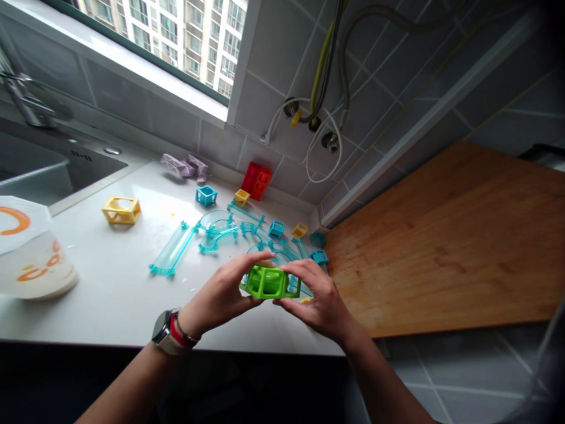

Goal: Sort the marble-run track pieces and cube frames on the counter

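A green plastic piece (267, 282) with an open frame is held between both hands above the white counter (106, 294). My left hand (229, 288) grips its left end between thumb and fingers. On its right end my right hand (318, 297) has a similar pinch grip. Behind the hands lie several clear turquoise track pieces (174, 250), partly hidden by my fingers. Around them stand blue cube frames (206, 195) and yellow cube frames (242, 196). Farther left sits a larger yellow frame (121, 210).
A white tub (35, 253) stands at the left, near the sink (88, 171) and faucet (33, 106). A red tray (256, 181) leans against the tiled wall beside a crumpled purple wrapper (184, 166). A large wooden board (450, 247) is at the right.
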Motion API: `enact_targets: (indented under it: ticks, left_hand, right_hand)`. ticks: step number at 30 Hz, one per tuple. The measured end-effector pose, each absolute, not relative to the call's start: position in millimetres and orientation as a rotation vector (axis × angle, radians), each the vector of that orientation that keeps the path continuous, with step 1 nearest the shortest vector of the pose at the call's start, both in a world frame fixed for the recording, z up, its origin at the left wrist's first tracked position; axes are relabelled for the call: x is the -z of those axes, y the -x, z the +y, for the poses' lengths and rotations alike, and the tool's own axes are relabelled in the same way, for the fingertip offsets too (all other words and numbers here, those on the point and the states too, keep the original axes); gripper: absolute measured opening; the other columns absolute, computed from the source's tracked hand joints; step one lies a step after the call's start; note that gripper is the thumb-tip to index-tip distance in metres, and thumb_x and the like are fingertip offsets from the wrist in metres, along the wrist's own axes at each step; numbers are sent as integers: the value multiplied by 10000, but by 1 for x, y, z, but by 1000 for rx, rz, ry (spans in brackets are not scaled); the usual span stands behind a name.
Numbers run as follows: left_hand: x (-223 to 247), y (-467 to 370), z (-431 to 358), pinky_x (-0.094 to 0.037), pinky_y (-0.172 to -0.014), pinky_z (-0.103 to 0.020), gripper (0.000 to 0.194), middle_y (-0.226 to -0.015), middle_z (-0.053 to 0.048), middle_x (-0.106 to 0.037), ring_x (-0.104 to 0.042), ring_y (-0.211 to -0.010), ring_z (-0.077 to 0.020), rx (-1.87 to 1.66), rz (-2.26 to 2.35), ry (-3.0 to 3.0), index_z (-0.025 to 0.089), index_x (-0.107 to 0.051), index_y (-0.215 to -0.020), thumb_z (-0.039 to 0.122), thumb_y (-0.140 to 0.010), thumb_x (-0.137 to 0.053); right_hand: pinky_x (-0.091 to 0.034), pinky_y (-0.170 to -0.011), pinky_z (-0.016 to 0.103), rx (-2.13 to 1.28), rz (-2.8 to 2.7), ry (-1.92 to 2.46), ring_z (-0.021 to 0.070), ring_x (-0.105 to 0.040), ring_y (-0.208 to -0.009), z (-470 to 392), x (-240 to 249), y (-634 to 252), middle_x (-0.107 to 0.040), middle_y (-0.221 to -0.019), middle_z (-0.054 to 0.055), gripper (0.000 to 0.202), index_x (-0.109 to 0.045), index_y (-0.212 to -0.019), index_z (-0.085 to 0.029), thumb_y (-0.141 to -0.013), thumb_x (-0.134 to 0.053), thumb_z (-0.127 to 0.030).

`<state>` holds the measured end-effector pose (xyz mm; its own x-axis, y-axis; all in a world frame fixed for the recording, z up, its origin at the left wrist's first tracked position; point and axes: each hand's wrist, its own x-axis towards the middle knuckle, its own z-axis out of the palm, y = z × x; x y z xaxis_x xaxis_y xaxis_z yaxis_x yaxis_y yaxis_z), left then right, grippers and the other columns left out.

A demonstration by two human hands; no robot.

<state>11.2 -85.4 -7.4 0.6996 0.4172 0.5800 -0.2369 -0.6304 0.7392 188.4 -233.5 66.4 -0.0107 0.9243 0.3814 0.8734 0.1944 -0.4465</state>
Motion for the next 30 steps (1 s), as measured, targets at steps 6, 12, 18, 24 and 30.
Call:
enact_targets:
  ticks: [6,12,18,24,30]
  left_hand:
    - [7,-10,-87,-554,-1001,-325,708,-1334,-76,-698,-695,-1180,-243,-957,143,-2031,279,-491,-1438,178,-809,-801]
    - [14,-14,-94,-586,-874,-351,993,-1229,-82,-734,-734,-1032,-243,-934,195,-2067,308,-212,-1605,148,-812,-788]
    - [10,-7,-80,-526,-1063,-447,1141,-1463,-136,-578,-602,-1300,-306,-877,208,-1985,333,-204,-1623,335,-730,-914]
    - [13,-10,-73,-556,-1042,-411,746,-1373,-100,-647,-659,-1222,-278,-702,160,-1769,266,-527,-1425,372,-776,-877]
    - [13,-16,-81,-585,-1001,-399,561,-1252,-96,-728,-703,-1150,-280,-712,155,-1634,200,-634,-1305,343,-808,-851]
  right_hand:
    - [-545,-964,440,-70,-1900,1681,284,-628,-1120,-234,-68,-185,-678,-1192,78,535,-606,-1319,-299,-833,-829,-292]
    - [-512,-1014,446,-113,-1955,1757,283,-604,-1162,-234,-74,-189,-652,-1239,84,516,-614,-1306,-280,-830,-807,-229]
    - [-509,-994,409,-223,-1778,1714,260,-624,-1126,-236,-73,-206,-656,-1189,63,493,-660,-1267,-288,-810,-846,-274]
    - [-527,-973,393,-456,-1519,1599,258,-640,-1136,-239,-55,-220,-659,-1197,60,498,-682,-1246,-276,-794,-871,-366]
    - [-551,-972,425,-586,-1389,1582,278,-656,-1147,-236,-48,-223,-676,-1224,80,492,-689,-1245,-256,-813,-842,-433]
